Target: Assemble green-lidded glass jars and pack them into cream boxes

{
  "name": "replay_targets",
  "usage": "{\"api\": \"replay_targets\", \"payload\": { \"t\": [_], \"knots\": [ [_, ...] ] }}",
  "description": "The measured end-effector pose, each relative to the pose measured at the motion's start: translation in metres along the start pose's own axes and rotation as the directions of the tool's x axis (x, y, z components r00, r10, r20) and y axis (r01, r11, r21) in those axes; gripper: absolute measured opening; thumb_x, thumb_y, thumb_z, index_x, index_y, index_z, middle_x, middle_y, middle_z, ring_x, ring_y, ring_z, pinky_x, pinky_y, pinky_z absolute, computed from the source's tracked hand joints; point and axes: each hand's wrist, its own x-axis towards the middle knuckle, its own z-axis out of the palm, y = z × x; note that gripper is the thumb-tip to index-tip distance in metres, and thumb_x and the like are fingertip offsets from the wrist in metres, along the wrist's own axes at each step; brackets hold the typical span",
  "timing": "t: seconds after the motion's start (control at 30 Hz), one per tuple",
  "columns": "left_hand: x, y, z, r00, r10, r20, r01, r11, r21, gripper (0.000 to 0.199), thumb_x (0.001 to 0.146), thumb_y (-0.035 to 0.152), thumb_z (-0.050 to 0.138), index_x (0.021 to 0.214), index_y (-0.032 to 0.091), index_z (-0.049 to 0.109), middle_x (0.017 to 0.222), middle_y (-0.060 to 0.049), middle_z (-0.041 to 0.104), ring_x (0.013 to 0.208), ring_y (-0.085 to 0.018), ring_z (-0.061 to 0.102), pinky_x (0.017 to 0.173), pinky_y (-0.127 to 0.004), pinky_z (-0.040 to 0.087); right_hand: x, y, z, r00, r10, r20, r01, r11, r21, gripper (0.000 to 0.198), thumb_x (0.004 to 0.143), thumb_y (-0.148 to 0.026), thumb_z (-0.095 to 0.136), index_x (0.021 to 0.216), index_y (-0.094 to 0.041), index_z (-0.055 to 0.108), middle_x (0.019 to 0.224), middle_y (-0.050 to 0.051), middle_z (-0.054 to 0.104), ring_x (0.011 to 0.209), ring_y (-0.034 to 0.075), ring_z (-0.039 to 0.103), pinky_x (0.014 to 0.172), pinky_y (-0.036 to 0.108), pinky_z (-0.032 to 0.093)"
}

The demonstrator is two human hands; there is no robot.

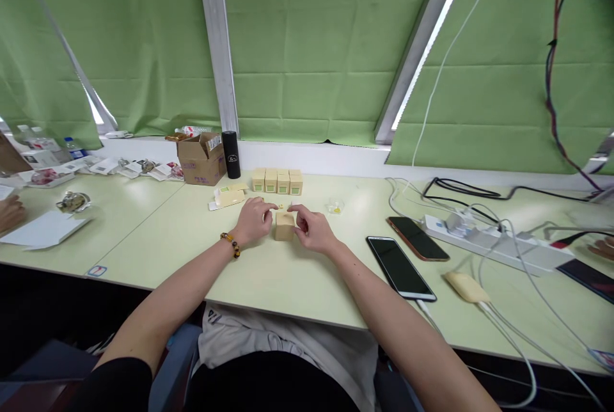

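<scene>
A small tan cardboard box (pixel 284 227) stands upright on the table right in front of me, between my two hands. My left hand (pixel 255 220) has its fingers curled, with thumb and forefinger at the upper left edge of the box. My right hand (pixel 311 228) is bent round the other side, its forefinger at the top edge and its thumb against the right face. Just behind the box lie small yellowish bits, partly hidden by my fingers. A row of several similar small boxes (pixel 277 182) with green labels stands farther back.
Left of the row lies an opened flat carton (pixel 229 196), near a brown cardboard box (pixel 201 159) and a black cylinder (pixel 231 155). To the right are a clear plastic piece (pixel 334 207), phones (pixel 400 267), a power strip (pixel 494 245) and cables. Another person's hand (pixel 10 213) shows far left.
</scene>
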Motion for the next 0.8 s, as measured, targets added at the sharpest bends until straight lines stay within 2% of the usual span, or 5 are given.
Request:
{"api": "replay_targets", "payload": {
  "t": [0.23,0.4,0.57,0.67,0.8],
  "knots": [
    [0.0,0.003,-0.001,0.998,-0.06,0.026,0.059,0.997,0.044,0.021,0.082,0.01,0.053,0.078,0.019,0.072,0.071,-0.005,0.063,0.078,-0.022,0.059,0.086,-0.04,0.045,0.006,0.019,-0.002,0.931,0.293,-0.216,-0.325,0.936,-0.132,0.041,0.086,-0.018,0.053,0.126,-0.024,0.056,0.07,-0.003,0.065,0.063,0.019,0.061,0.061,0.028,0.036],
    [0.0,0.003,0.003,0.991,-0.107,0.081,0.103,0.994,0.047,0.038,0.086,0.011,0.05,0.113,0.02,0.075,0.08,-0.006,0.065,0.087,-0.024,0.062,0.088,-0.041,0.046,0.001,0.015,-0.005,0.987,0.127,-0.095,-0.122,0.991,0.049,0.044,0.088,-0.029,0.057,0.131,-0.023,0.053,0.069,-0.005,0.061,0.059,0.016,0.057,0.064,0.027,0.043],
    [0.0,0.002,0.007,0.983,-0.116,0.142,0.109,0.992,0.056,0.044,0.085,0.011,0.05,0.122,0.018,0.073,0.082,-0.007,0.064,0.087,-0.025,0.061,0.089,-0.041,0.047,0.0,0.006,-0.002,0.996,0.083,0.03,-0.081,0.995,-0.058,0.057,0.084,-0.024,0.06,0.14,-0.023,0.049,0.073,-0.005,0.064,0.063,0.017,0.06,0.066,0.027,0.041],
    [0.001,0.004,0.005,0.982,-0.128,0.141,0.123,0.991,0.042,0.035,0.084,0.012,0.051,0.108,0.019,0.075,0.08,-0.006,0.064,0.086,-0.024,0.061,0.089,-0.041,0.047,0.005,0.006,-0.001,0.972,0.235,-0.026,-0.235,0.951,-0.202,0.055,0.088,-0.02,0.056,0.143,-0.024,0.048,0.079,-0.002,0.07,0.069,0.02,0.064,0.065,0.028,0.039],
    [0.002,0.004,0.003,0.976,-0.164,0.143,0.158,0.986,0.055,0.026,0.085,0.013,0.051,0.095,0.02,0.074,0.079,-0.006,0.066,0.087,-0.024,0.062,0.089,-0.041,0.046,0.01,0.01,-0.002,0.881,0.459,-0.111,-0.472,0.84,-0.267,0.048,0.093,-0.019,0.052,0.141,-0.026,0.05,0.088,0.002,0.075,0.077,0.022,0.067,0.062,0.029,0.035]
  ]
}}
